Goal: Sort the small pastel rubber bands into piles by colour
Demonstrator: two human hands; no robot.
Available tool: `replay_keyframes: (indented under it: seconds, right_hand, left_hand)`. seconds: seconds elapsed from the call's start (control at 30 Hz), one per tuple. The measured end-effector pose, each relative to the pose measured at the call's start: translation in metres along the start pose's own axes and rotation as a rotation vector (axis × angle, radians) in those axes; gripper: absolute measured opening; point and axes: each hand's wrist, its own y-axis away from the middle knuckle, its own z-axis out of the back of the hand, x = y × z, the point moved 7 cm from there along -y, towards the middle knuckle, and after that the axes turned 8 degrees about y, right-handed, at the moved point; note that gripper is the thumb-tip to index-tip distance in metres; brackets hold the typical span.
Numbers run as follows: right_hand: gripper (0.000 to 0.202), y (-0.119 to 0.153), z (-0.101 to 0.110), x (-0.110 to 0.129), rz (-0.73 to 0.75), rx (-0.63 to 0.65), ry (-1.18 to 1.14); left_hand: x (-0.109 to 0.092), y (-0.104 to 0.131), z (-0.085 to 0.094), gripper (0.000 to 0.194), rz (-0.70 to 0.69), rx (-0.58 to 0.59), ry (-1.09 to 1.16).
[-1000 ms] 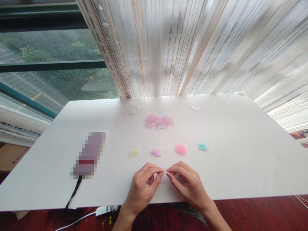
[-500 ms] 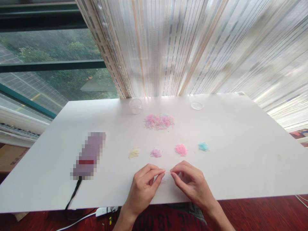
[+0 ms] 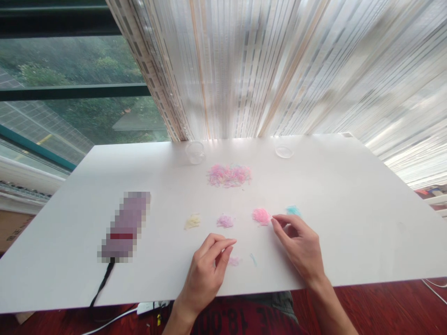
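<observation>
My left hand (image 3: 206,267) hovers near the table's front, thumb and fingertips slightly apart, with nothing visible between them. Below its fingertips lies a small loose group of pale purple strips (image 3: 234,261), and to the right a single thin blue strip (image 3: 253,259). My right hand (image 3: 299,246) is pinched at the right edge of a small pile of pink strips (image 3: 261,216); anything between those fingertips is too small to make out. Behind its knuckles sits a pile of turquoise strips (image 3: 293,210), partly covered. Purple strips (image 3: 225,220) and pale yellow strips (image 3: 192,221) form separate piles on the left.
A larger mixed heap of coloured strips (image 3: 228,175) lies farther back on the white table (image 3: 349,209). Behind it are a clear round container (image 3: 195,153) and a clear lid (image 3: 284,151). A pixelated purple object (image 3: 127,223) with a black cable lies at left.
My right hand has moved right and away from me, from beside the left fingertips to the pink pile. My left thumb and fingers have parted, and the blue strip has come into view.
</observation>
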Motion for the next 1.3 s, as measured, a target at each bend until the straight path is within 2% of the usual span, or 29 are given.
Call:
replay_keyframes:
  seconds: [0.23, 0.43, 0.53, 0.6, 0.73, 0.83, 1.3]
  right_hand:
    - [0.028, -0.001, -0.007, 0.001, 0.034, 0.030, 0.036]
    - [0.021, 0.004, 0.000, 0.001, 0.020, -0.014, 0.022]
    - [0.013, 0.011, 0.000, 0.018, 0.127, -0.022, -0.026]
    - [0.009, 0.018, -0.007, 0.035, 0.239, 0.039, -0.099]
    - [0.022, 0.033, -0.027, 0.063, 0.433, 0.192, -0.233]
    - [0.020, 0.038, -0.033, 0.071, 0.500, 0.175, -0.246]
    - [0.016, 0.038, -0.032, 0.074, 0.515, 0.118, -0.256]
  left_hand:
    - [-0.005, -0.003, 0.003, 0.014, -0.007, -0.040, -0.021]
    - [-0.006, -0.002, 0.008, 0.011, 0.010, -0.101, -0.037]
    - [-0.005, -0.001, 0.009, 0.012, 0.005, -0.113, -0.027]
    - [-0.006, -0.001, 0.008, 0.013, -0.010, -0.096, -0.010]
    - [-0.008, -0.001, 0.005, 0.016, -0.039, -0.058, 0.023]
    - [-0.008, -0.001, 0.005, 0.017, -0.044, -0.054, 0.029]
    - [-0.005, 0.000, 0.004, 0.012, -0.044, -0.042, -0.007]
